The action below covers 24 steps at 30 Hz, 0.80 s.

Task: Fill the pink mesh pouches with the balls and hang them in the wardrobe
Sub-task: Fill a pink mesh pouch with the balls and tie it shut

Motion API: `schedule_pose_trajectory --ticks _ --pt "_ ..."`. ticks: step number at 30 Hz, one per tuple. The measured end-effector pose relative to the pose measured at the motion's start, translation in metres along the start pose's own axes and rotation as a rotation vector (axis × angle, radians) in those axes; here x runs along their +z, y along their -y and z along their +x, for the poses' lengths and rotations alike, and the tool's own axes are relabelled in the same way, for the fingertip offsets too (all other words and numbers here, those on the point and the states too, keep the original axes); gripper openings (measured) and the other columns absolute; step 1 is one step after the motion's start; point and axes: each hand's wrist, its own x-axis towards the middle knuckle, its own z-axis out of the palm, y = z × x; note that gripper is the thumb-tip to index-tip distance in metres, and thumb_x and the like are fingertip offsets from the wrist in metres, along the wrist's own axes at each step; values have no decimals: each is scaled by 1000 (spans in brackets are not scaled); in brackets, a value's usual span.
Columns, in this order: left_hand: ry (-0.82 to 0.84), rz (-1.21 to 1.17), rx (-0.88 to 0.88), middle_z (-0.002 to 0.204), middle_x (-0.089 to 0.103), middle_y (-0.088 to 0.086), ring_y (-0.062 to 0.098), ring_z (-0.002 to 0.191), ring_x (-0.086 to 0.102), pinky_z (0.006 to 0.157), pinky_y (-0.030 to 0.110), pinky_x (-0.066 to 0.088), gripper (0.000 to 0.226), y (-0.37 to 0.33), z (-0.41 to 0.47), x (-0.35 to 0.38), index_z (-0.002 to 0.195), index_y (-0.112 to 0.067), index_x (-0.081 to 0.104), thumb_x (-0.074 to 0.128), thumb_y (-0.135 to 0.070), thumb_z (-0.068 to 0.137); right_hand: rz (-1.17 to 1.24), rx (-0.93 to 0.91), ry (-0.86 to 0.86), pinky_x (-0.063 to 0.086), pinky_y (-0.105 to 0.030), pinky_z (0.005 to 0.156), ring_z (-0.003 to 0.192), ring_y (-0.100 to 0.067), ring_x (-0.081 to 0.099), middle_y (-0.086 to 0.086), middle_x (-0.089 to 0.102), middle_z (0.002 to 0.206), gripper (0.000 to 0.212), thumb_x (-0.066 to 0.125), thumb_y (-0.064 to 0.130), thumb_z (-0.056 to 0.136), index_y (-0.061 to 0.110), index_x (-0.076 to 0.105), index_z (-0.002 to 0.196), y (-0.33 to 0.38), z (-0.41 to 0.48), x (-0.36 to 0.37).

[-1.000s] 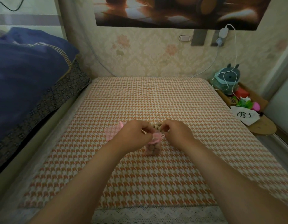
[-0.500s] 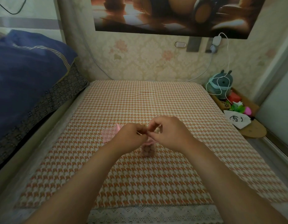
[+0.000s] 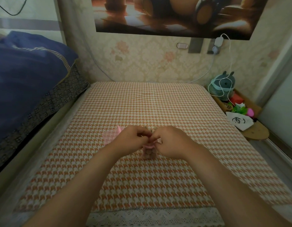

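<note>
— What's changed at your hands?

— Your left hand (image 3: 130, 140) and right hand (image 3: 171, 141) have drawn together from either side. Both now pinch, fingers curled, at the drawstring neck of the filled pink mesh pouch (image 3: 146, 154). It stands on the houndstooth cloth (image 3: 142, 104) just beneath them, brown balls (image 3: 151, 152) inside. I judge you're cinching it; hanging remains.

— And beyond?

— A second pink pouch (image 3: 110, 135) lies flat behind your left hand, seemingly unfilled. Farther off, navy bedding (image 3: 27, 79) lies left, with a plush toy (image 3: 224, 86) and a white bag (image 3: 238, 122) right.
</note>
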Motion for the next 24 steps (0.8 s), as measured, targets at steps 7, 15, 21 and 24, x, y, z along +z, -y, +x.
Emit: schedule_pose_trajectory --ticks 7,15,21,24 --pt "28 -81 -53 97 74 -3 13 81 65 67 24 53 38 0 -3 -5 102 -19 77 49 3 87 -34 -57 1 53 -35 84 107 -14 60 15 65 122 24 57 25 95 32 78 105 7 -1 -2" --pt "46 101 29 104 70 -17 -1 93 65 76 11 51 42 2 -9 -4 114 -26 70 83 -35 75 201 51 -243 41 -20 67 74 4 50 18 59 112 28 60 12 92 34 74 102 -11 0 -10" --pt "-28 165 77 99 69 -15 0 88 64 78 13 52 35 11 -6 1 114 -24 70 79 -24 80 399 152 39 54 -30 87 96 -1 61 14 64 121 46 73 34 89 33 62 133 -30 -3 13" --pt "-29 168 54 92 71 -12 1 82 67 79 26 58 29 14 -8 -3 107 -26 72 81 -22 79 399 165 11 54 -30 74 82 -8 65 10 71 96 18 72 31 92 30 76 109 -30 1 19"
